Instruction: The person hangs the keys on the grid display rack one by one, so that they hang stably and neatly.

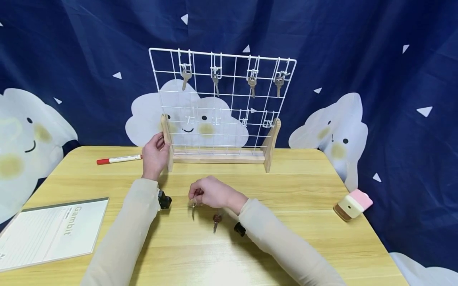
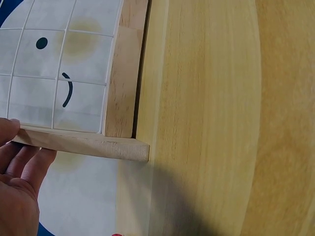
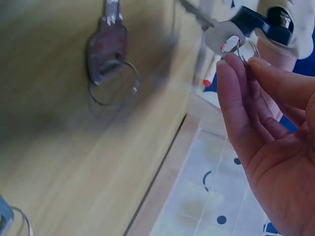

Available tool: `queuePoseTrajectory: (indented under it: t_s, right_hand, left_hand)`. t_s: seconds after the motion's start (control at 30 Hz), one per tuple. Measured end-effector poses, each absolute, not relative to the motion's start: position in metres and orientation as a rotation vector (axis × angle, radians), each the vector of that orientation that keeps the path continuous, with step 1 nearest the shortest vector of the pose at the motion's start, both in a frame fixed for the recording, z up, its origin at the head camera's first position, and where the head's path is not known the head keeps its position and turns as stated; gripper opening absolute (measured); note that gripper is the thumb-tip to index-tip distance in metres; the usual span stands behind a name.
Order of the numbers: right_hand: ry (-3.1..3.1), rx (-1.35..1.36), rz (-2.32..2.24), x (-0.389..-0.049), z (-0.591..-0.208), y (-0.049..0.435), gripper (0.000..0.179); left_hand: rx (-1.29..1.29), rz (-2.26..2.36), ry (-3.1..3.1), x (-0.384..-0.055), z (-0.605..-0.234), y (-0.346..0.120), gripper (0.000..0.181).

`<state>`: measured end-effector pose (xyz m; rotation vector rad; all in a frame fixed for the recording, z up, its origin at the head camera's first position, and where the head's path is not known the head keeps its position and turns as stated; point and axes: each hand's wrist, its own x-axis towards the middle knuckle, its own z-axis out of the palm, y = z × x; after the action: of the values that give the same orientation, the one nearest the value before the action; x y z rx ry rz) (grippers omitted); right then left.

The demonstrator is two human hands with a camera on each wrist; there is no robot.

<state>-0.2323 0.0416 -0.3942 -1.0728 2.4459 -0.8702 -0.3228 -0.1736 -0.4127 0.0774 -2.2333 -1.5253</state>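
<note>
My left hand [image 1: 156, 153] grips the left wooden upright [image 2: 83, 144] of a white wire grid rack [image 1: 229, 95], thumb on one side and fingers on the other. Between thumb and fingertips my right hand [image 1: 216, 192] pinches the ring of a silver key [image 3: 224, 37]. That key hangs above the table in front of the rack. Beneath the right hand a brown-headed key [image 1: 216, 222] with its own ring lies on the table. Part of another key [image 3: 5, 215] shows at the lower left corner of the right wrist view.
Several keys [image 1: 252, 82] hang from the rack's upper hooks, over a lower row of hooks [image 1: 243, 121]. A red-capped marker [image 1: 121, 159] lies left of the rack, and a notebook [image 1: 53, 234] at the table's left. A pink and cream block-shaped object [image 1: 352, 205] stands near the right edge.
</note>
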Motion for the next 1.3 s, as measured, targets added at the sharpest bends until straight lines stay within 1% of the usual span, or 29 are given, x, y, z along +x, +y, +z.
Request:
queuePoseTrajectory:
  t_s: [0.13, 0.37, 0.6, 0.9, 1.3]
  right_hand:
    - [2.435, -1.031, -0.974, -0.235, -0.389, 0.046, 0.013]
    - [2.444, -0.982, -1.103, -0.237, -0.38, 0.05, 0.008]
    - [2.512, -0.986, -1.135, -0.242, -0.371, 0.05, 0.005]
    - [2.605, -0.976, -1.265, -0.252, -0.358, 0.048, 0.008]
    - [2.631, -0.94, -1.307, -0.263, -0.347, 0.042, 0.007]
  left_hand:
    - [0.085, -1.534, -2.235, -0.322, -0.412, -0.173, 0.043]
    - [0.085, -1.541, -2.235, -0.321, -0.412, -0.173, 0.043]
    - [0.094, -1.532, -2.24, -0.322, -0.412, -0.173, 0.043]
    - [0.087, -1.532, -2.232, -0.32, -0.411, -0.173, 0.043]
    - [0.094, -1.535, -2.234, -0.321, -0.41, -0.172, 0.044]
